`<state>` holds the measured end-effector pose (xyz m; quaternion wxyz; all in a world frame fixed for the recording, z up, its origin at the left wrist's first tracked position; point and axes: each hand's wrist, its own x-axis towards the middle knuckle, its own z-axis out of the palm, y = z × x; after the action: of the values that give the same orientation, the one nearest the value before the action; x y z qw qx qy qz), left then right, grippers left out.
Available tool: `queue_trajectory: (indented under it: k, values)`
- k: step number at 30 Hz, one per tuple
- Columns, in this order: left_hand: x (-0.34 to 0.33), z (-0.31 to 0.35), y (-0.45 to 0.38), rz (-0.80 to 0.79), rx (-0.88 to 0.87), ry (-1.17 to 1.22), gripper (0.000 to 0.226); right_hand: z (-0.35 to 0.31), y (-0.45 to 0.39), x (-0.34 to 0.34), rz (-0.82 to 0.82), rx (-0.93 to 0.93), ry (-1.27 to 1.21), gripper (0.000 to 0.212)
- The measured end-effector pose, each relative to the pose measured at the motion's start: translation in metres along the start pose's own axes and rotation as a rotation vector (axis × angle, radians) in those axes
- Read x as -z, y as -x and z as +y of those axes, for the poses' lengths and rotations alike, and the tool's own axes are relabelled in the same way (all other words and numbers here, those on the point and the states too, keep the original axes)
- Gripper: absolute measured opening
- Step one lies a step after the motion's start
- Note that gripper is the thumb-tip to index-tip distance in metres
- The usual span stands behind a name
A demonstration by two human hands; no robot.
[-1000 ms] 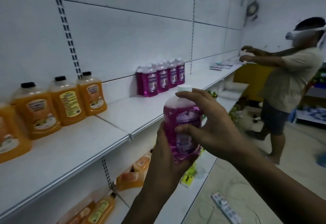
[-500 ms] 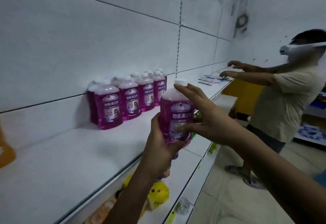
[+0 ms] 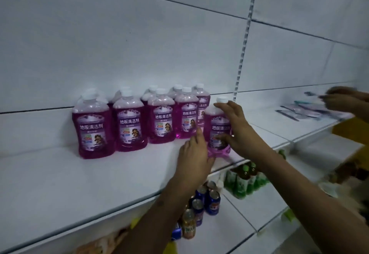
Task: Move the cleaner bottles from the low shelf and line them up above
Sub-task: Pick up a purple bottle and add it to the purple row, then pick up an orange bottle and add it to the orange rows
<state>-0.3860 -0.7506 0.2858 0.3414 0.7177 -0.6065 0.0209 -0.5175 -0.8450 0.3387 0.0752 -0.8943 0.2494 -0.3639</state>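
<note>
Two bare forearms, no sleeves, no gloves

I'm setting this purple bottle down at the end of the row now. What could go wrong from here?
1. The held white-capped purple cleaner bottle sits close to the white shelf's front edge; released carelessly, it could tip off.
2. The left hand is close to the standing row of purple bottles; a nudge might topple them.
3. The right hand covers the label, so its facing is unchecked.

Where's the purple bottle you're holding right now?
In the head view, the held purple bottle is on the upper shelf near its front edge, right of the purple row, between the left hand and right hand.
</note>
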Motion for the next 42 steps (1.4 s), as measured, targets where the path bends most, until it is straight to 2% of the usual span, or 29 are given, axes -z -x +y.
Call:
queue_trajectory:
  k: [5, 10, 12, 15, 17, 20, 23, 27, 34, 42]
  values:
    - [-0.006, 0.001, -0.008, 0.000, 0.117, -0.102, 0.060, 0.078, -0.061, -0.014, -0.032, 0.041, -0.030, 0.085]
    - [-0.003, 0.007, -0.004, 0.108, 0.168, -0.049, 0.042, 0.102, -0.094, -0.036, -0.089, 0.157, -0.128, 0.075]
    - [0.000, 0.011, 0.000, 0.158, 0.131, -0.048, 0.037, 0.106, -0.102, -0.040, -0.118, 0.186, -0.127, 0.076]
    - [0.012, 0.015, 0.023, 0.275, 0.058, 0.001, 0.030, 0.093, -0.099, -0.038, 0.014, 0.251, -0.158, 0.102]
    - [0.027, 0.016, 0.048, 0.358, 0.056, 0.086, 0.026, 0.069, -0.088, -0.032, 0.099, 0.172, -0.277, 0.092]
    - [0.047, 0.013, 0.096, 0.449, 0.094, 0.166, 0.025, 0.010, -0.062, -0.030, 0.101, 0.213, -0.451, 0.074]
    - [0.071, 0.000, 0.156, 0.505, 0.132, 0.181, 0.026, -0.092, -0.005, -0.033, -0.046, 0.416, -0.515, 0.053]
    - [0.119, -0.036, 0.242, 0.600, 0.216, 0.130, 0.028, -0.220, 0.059, -0.052, -0.235, 0.611, -0.707, 0.045]
    - [0.234, -0.112, 0.407, 0.799, 0.418, -0.029, 0.030, -0.408, 0.114, -0.149, -0.477, 0.647, -0.871, 0.042]
    - [0.291, -0.185, 0.540, 0.906, 0.675, -0.054, 0.028, -0.533, 0.169, -0.249, -0.709, 0.618, -0.928, 0.040]
